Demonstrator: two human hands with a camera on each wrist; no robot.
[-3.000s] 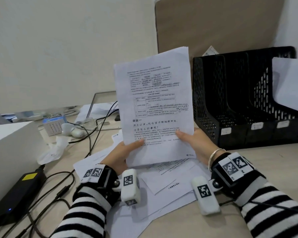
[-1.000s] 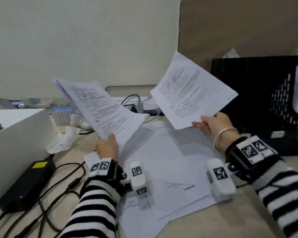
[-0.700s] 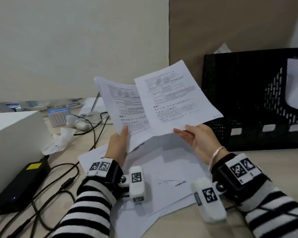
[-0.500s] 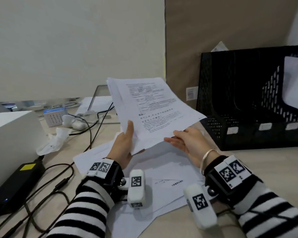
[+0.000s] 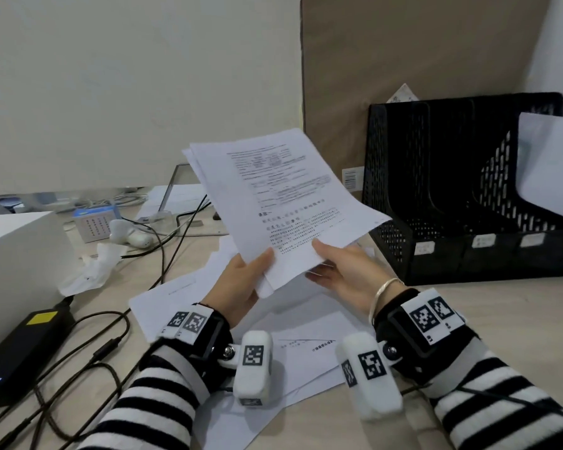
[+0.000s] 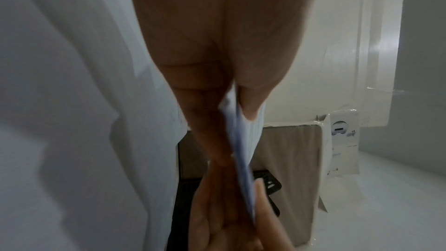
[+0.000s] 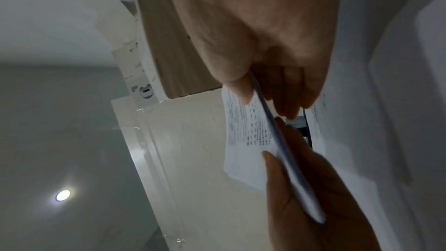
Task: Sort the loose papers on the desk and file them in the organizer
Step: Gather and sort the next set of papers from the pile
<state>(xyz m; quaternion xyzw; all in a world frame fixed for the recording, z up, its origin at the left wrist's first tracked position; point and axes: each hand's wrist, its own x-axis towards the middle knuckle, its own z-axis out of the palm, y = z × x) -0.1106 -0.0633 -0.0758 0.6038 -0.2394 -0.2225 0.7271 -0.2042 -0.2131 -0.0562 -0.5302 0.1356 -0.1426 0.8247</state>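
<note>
The two batches of printed pages, held apart a second ago, are now gathered into one stack of papers, raised and tilted above the desk. The left hand pinches its lower left corner, thumb on top; the right hand pinches the bottom edge just beside it. Several loose sheets lie beneath both hands. One black organizer stands to the right, a single white sheet in one slot
</note>
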